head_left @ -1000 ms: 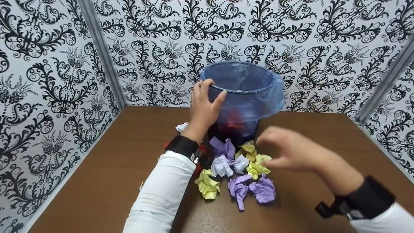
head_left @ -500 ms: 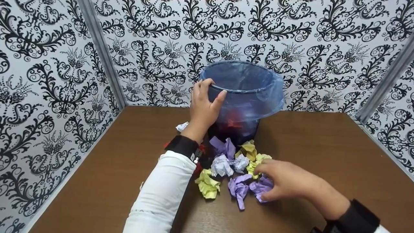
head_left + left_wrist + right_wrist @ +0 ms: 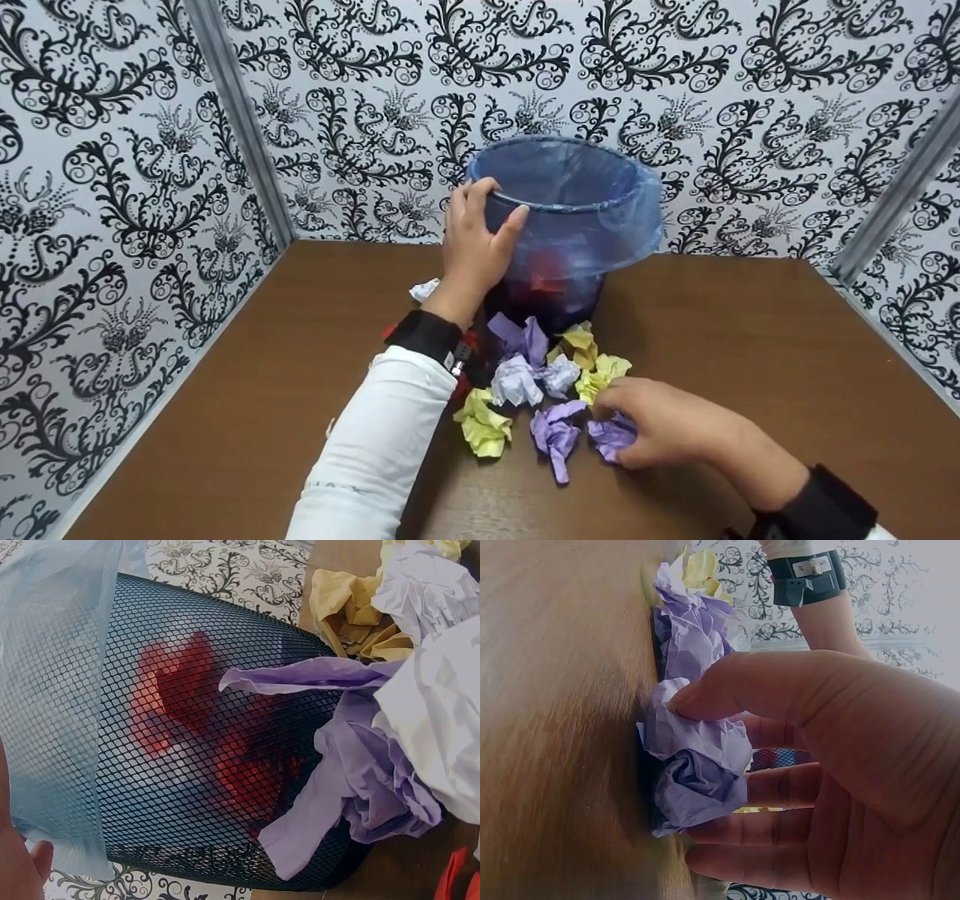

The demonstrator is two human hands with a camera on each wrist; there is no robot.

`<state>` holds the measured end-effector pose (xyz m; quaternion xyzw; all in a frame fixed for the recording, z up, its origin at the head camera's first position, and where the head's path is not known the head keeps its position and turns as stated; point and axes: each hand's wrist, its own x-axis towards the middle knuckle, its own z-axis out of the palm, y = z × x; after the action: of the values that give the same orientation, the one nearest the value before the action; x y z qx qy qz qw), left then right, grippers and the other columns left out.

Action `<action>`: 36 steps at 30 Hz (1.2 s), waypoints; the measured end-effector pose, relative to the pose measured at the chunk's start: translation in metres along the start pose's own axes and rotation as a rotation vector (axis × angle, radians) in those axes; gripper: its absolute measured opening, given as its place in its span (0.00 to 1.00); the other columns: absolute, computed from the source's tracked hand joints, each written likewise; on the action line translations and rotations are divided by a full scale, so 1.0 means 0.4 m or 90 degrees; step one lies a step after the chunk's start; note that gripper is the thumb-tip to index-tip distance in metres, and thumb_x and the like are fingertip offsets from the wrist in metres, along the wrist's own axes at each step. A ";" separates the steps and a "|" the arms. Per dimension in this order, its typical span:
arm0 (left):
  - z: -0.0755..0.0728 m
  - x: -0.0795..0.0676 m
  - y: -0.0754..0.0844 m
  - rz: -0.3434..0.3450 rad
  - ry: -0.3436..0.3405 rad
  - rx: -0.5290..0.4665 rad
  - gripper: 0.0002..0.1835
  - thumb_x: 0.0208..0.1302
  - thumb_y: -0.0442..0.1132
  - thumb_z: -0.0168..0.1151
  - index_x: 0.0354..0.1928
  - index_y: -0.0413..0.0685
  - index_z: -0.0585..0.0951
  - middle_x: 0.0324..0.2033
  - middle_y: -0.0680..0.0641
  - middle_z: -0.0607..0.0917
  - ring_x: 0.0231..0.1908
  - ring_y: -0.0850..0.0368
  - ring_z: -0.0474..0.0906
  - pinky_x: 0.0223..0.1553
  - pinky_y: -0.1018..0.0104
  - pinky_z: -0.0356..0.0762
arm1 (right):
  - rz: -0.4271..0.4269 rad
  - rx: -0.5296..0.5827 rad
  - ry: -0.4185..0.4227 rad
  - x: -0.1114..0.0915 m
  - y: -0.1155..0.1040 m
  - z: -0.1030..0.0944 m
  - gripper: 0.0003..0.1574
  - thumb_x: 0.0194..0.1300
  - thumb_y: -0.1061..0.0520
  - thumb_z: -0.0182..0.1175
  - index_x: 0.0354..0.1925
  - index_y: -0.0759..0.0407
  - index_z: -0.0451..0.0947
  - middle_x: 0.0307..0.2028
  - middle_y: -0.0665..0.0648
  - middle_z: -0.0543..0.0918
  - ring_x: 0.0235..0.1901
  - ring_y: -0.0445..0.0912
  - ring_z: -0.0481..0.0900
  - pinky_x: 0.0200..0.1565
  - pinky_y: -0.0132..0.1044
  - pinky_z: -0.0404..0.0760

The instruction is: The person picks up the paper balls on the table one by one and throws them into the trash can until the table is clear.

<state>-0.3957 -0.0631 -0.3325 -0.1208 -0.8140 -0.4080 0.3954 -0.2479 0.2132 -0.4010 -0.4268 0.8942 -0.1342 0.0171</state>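
Note:
My left hand grips the near-left rim of a dark mesh wastebasket. A blue plastic liner is folded over its rim, and red crumpled paper shows through the mesh. At the right of the loose paper, my right hand pinches a purple paper ball low at the table, thumb on one side and fingers on the other. Just left of it lies another purple crumpled paper. The fingertips of my left hand inside the bin are hidden.
In front of the bin lie white crumpled papers, a yellow one, a darker yellow one and a purple one. Red paper is partly behind my left forearm. Patterned walls enclose the brown table.
My right hand has moved down and toward me from beside the yellow papers to the right purple ball, which it now pinches, slightly apart from its neighbour. My left hand stays on the rim.

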 end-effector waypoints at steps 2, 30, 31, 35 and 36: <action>0.001 0.000 0.000 0.004 0.004 -0.003 0.32 0.63 0.70 0.52 0.60 0.60 0.71 0.62 0.43 0.72 0.57 0.48 0.73 0.54 0.51 0.76 | -0.009 0.008 0.002 0.002 0.004 0.003 0.20 0.46 0.54 0.74 0.40 0.44 0.81 0.37 0.42 0.80 0.37 0.37 0.75 0.39 0.33 0.77; -0.004 0.001 0.007 0.003 0.000 -0.001 0.32 0.63 0.70 0.53 0.61 0.60 0.71 0.62 0.44 0.72 0.59 0.47 0.73 0.55 0.51 0.76 | -0.052 0.091 -0.011 0.002 0.003 -0.007 0.15 0.46 0.66 0.67 0.28 0.47 0.77 0.26 0.45 0.76 0.27 0.34 0.69 0.29 0.25 0.69; -0.004 0.001 0.006 0.004 0.001 -0.002 0.32 0.63 0.70 0.53 0.61 0.59 0.71 0.62 0.44 0.72 0.59 0.47 0.73 0.56 0.51 0.76 | -0.052 0.097 -0.006 0.001 0.000 -0.010 0.15 0.45 0.67 0.67 0.28 0.47 0.77 0.26 0.46 0.76 0.27 0.34 0.69 0.29 0.25 0.69; -0.003 -0.001 0.005 0.002 0.001 -0.005 0.31 0.64 0.69 0.54 0.60 0.59 0.71 0.61 0.45 0.72 0.58 0.48 0.73 0.55 0.51 0.76 | -0.058 0.105 0.011 -0.004 -0.010 -0.024 0.16 0.44 0.67 0.67 0.28 0.47 0.77 0.26 0.47 0.76 0.27 0.35 0.70 0.29 0.25 0.70; -0.003 -0.002 0.004 -0.001 0.000 -0.005 0.31 0.64 0.69 0.54 0.60 0.60 0.71 0.61 0.45 0.72 0.58 0.48 0.73 0.54 0.51 0.76 | -0.059 0.102 0.015 -0.006 -0.012 -0.028 0.16 0.44 0.67 0.67 0.29 0.47 0.77 0.26 0.46 0.77 0.28 0.34 0.71 0.29 0.25 0.70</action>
<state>-0.3937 -0.0629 -0.3318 -0.1219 -0.8124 -0.4116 0.3947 -0.2443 0.2147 -0.3893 -0.4637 0.8599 -0.2109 0.0341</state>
